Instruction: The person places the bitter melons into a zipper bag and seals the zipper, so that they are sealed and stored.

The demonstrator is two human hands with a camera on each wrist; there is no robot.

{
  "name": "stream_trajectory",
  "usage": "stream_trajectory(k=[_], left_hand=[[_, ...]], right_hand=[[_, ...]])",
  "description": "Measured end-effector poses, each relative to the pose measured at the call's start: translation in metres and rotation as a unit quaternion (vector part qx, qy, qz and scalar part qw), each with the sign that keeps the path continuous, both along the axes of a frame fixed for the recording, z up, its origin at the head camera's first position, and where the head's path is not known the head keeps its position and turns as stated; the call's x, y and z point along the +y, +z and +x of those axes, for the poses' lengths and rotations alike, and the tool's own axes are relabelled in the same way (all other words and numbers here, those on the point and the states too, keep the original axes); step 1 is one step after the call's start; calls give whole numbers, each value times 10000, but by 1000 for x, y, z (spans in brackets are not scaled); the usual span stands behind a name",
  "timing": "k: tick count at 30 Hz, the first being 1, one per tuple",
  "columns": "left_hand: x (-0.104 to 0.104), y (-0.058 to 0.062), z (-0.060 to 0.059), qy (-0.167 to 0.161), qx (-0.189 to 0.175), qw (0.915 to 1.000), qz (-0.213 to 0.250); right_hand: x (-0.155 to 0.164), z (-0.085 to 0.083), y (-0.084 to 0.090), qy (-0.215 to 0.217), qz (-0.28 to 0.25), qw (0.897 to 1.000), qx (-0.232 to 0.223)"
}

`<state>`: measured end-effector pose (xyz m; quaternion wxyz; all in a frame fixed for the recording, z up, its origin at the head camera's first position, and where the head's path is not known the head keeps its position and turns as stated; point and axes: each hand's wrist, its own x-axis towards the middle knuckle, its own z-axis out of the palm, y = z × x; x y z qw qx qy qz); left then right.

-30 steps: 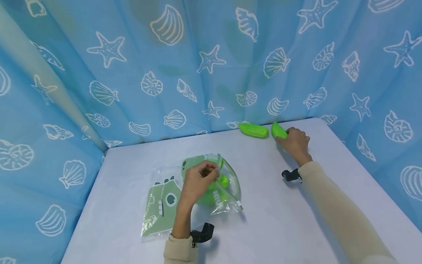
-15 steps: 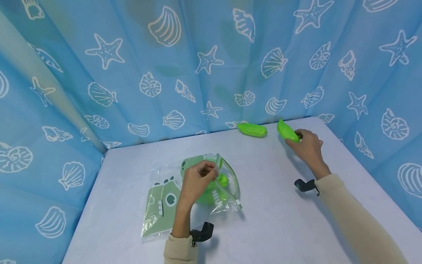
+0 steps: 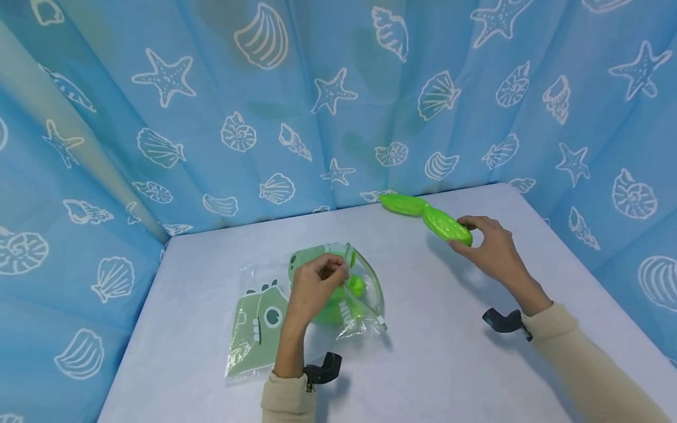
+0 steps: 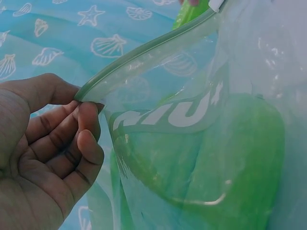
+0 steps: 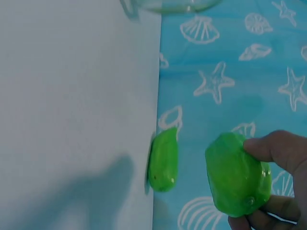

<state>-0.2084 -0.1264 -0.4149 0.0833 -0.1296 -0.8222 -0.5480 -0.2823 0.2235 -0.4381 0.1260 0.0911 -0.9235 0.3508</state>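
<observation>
My left hand pinches the zip rim of a clear plastic bag and holds its mouth up. Bright green pieces lie inside the bag. My right hand grips a bright green pod-shaped piece in the air above the white table, to the right of the bag. A second green pod piece lies at the table's far edge by the curtain.
A blue curtain printed with white shells and starfish walls the table at the back and on both sides. A flat green printed packet lies under the bag's left part. Wrist camera mounts show at both sleeves.
My right hand has lifted the green pod piece off the far edge and brought it toward me and to the left. My left hand has kept its pinch on the bag rim.
</observation>
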Motion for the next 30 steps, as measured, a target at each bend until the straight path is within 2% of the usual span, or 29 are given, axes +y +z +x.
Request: stream_trajectory(k=[9,14,16,21,23,26,30], left_hand=[[1,-5,2,7,-78,9999,70],[2,-2,0,8,-39,10000,69],[4,3,2,13,-80,10000,49],[3,2,2,-38,-76,9999,59],[2,-2,1,-45,-17,10000,37],[2,5,3,1,38,10000,-27],[5,23,11,33,101,9999,-77]], right_hand=[[-11,22,3,752,80,9971,-61],[-19,30,9,1054,46,9944,-22],[-24,34,9,1232,34,9924,-22],[-36,42,4,1780,-27,9840,-18],[-41,44,4,2018,-39,9794,6],[-48,44,7,2351,-22,9719,86],[-60,40,8,2704,-65,9625,191]])
